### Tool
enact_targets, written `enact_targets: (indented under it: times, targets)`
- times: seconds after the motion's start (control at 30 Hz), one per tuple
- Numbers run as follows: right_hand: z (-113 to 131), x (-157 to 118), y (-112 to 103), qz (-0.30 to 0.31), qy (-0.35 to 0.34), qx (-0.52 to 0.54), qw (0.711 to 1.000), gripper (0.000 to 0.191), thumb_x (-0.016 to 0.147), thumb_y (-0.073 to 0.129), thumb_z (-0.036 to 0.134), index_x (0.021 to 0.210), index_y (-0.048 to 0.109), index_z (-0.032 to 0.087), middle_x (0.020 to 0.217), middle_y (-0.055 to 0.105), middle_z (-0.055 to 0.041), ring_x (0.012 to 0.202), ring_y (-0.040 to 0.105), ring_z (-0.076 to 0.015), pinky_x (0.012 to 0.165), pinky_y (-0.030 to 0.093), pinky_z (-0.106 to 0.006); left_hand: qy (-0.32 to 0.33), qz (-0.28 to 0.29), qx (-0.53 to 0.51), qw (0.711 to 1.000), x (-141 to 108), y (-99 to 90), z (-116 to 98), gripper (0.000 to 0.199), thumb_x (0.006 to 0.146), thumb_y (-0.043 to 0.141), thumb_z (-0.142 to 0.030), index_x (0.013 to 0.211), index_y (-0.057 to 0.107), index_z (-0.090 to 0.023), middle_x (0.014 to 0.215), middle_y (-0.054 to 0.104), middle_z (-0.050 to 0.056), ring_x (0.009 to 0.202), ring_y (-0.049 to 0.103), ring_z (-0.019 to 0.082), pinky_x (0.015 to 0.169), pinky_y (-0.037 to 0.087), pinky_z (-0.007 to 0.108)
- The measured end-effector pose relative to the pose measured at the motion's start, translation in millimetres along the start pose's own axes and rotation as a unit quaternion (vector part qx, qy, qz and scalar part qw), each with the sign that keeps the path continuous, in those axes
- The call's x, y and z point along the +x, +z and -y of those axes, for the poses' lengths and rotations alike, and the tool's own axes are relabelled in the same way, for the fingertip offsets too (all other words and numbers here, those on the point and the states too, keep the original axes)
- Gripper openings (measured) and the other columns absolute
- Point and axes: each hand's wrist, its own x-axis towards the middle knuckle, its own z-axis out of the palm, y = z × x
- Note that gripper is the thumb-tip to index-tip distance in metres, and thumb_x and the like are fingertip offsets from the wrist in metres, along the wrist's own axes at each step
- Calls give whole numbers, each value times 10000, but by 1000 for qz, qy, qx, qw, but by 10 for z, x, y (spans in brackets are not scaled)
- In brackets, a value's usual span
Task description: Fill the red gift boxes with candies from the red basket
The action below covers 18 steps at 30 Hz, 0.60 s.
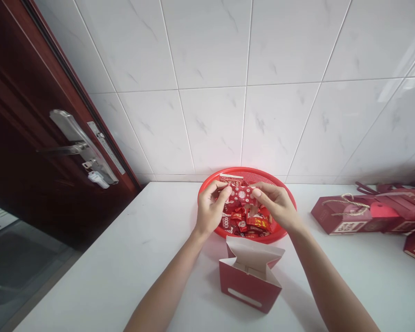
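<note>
1. A small, flat red packet with white dots and a round emblem (241, 194) is held above the near middle of the round red plastic basket (279, 236).
2. Its left end is pinched between thumb and fingers of the left hand (210, 210); its right end is likewise pinched by the right hand (275, 205). Both grips are nearly closed, with only the packet's thickness between.
3. It is judged light, thin and easily bent, perhaps slick; its ends are best taken gently, as creasing seems likely. Its contents cannot be told.
4. Below, shiny red wrapped sweets (259, 222) are heaped.
5. Nearer, an open dark-red cardboard box with a pale interior (247, 283) is stood on the white tabletop (131, 249).
</note>
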Motion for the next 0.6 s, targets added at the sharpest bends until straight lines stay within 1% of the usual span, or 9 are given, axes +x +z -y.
enact_targets:
  times: [0.07,0.1,0.17,0.23,0.3,0.33,0.4,0.5,0.6]
  targets:
    - [-91,31,-37,-14,-1,-15,1000,477,891,612,679,862,644,204,665,704,-33,559,682,-186,589,572,-313,-2,-38,-3,999,51,-38,68,194,829,698,-389,777,674,-204,711,619,-10,671,556,143,649,467,241]
    - [-149,54,-55,-12,2,-44,999,482,913,575,675,891,643,199,702,717,-45,576,687,-184,599,575,-310,-4,-52,-4,999,80,-59,115,190,818,705,-389,788,680,-204,726,633,-10,685,565,145,657,469,240]
    - [-274,119,-81,13,18,-147,989,450,970,496,608,973,648,185,805,743,-72,647,713,-195,634,584,-317,-11,-68,-6,998,134,-95,228,190,806,714,-388,794,685,-200,750,651,-5,711,575,149,676,472,240]
    - [-383,208,-86,59,36,-261,963,348,1000,464,457,1000,668,175,871,750,-84,735,733,-216,678,582,-328,-27,-79,-11,996,174,-115,346,194,794,720,-384,782,684,-194,751,657,-2,718,581,150,685,472,241]
    - [-452,315,-70,103,47,-330,937,216,956,525,287,980,707,173,922,763,-89,818,738,-238,735,562,-334,-48,-85,-19,995,197,-117,440,207,778,724,-388,770,682,-186,742,658,0,710,584,147,675,468,242]
    - [-470,372,-55,128,51,-353,925,183,923,558,216,980,727,177,957,771,-89,867,737,-249,767,549,-334,-59,-87,-24,994,203,-114,472,219,770,724,-397,766,680,-183,737,657,-1,701,583,146,664,464,242]
    - [-486,484,-20,189,59,-402,894,225,873,596,118,1006,757,201,1044,779,-83,967,727,-266,813,526,-327,-78,-89,-35,992,210,-106,503,249,753,726,-423,760,672,-180,729,651,-3,682,575,142,640,455,241]
    - [-505,624,40,263,81,-467,840,258,843,634,57,994,777,209,1119,768,-92,1025,709,-273,804,517,-313,-96,-92,-48,990,213,-101,493,269,726,741,-438,748,663,-181,718,636,-13,658,549,130,624,443,237]
    - [-549,705,108,301,111,-525,788,138,906,659,127,1006,743,170,1083,748,-94,954,702,-223,798,548,-331,-107,-92,-57,988,211,-103,470,267,708,755,-429,742,668,-179,721,635,-13,665,548,129,619,440,234]
